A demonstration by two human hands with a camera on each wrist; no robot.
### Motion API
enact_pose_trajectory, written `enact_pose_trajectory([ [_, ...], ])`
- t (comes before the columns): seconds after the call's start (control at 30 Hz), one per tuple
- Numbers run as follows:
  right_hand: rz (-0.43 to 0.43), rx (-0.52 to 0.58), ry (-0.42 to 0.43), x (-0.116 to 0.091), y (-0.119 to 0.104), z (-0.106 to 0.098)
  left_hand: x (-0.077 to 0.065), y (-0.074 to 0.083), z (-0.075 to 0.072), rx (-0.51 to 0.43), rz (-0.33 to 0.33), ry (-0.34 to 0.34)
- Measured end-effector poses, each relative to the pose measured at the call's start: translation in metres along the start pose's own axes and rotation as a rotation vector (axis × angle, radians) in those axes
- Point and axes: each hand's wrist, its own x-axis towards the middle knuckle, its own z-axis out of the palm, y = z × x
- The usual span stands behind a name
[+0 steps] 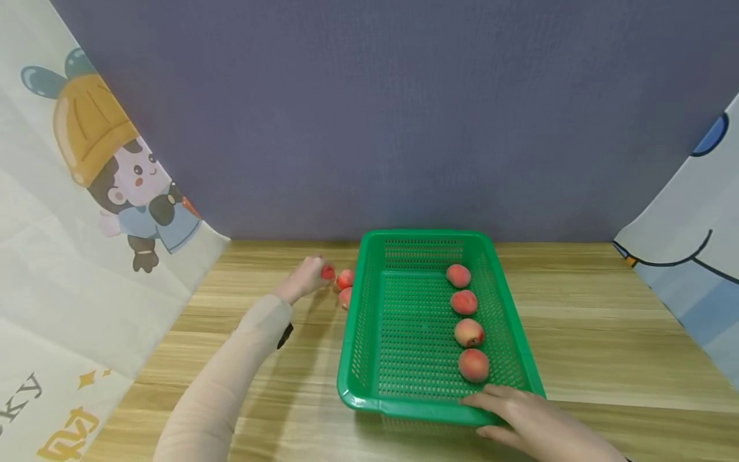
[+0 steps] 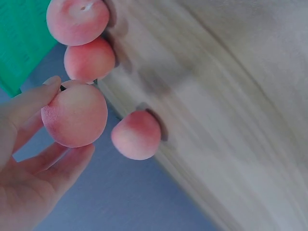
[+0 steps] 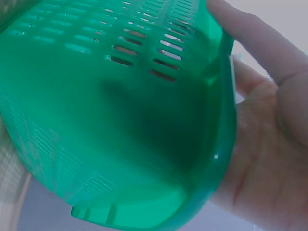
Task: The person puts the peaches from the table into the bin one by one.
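Note:
My left hand (image 1: 307, 277) is beyond the left side of the green plastic basket (image 1: 346, 359). Its thumb and fingertips pinch a pinkish peach (image 2: 74, 115), seen up close in the left wrist view. Two more peaches (image 2: 78, 21) lie between that hand and the basket, and another single peach (image 2: 136, 134) rests on the table nearby. At the basket's near right corner, my right hand (image 1: 519, 414) grips the rim, fingers over the top and thumb on the outer side. Inside the basket, several peaches (image 1: 473, 366) form a line along the right side.
The basket stands on a wood-grain table (image 1: 577, 321). A grey-blue panel (image 1: 392, 128) rises behind the table. White printed sheets flank it, the left sheet (image 1: 63, 269) bearing a cartoon figure.

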Motion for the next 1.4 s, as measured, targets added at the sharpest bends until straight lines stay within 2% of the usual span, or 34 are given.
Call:
enact_pose_trajectory([
  [0.23, -0.006, -0.02, 0.009, -0.001, 0.001, 0.001, 0.007, 0.006, -0.011, 0.01, -0.002, -0.035],
  [0.37, -0.005, -0.016, 0.006, -0.001, 0.001, 0.001, 0.013, 0.011, -0.019, 0.05, 0.015, -0.044],
  [0.6, -0.002, -0.03, 0.011, -0.002, 0.0, 0.001, 0.023, 0.024, -0.031, 0.091, -0.046, -0.111],
  [0.87, -0.029, -0.048, 0.038, -0.002, 0.001, 0.002, 0.033, 0.041, -0.042, 0.101, -0.069, -0.132],
  [1.23, 0.012, -0.038, 0.006, -0.002, 0.0, 0.001, 0.043, 0.056, -0.05, 0.131, -0.082, -0.132],
  [1.4, 0.002, -0.032, 0.008, -0.001, -0.001, 0.001, 0.047, 0.064, -0.054, 0.145, -0.094, -0.142],
])
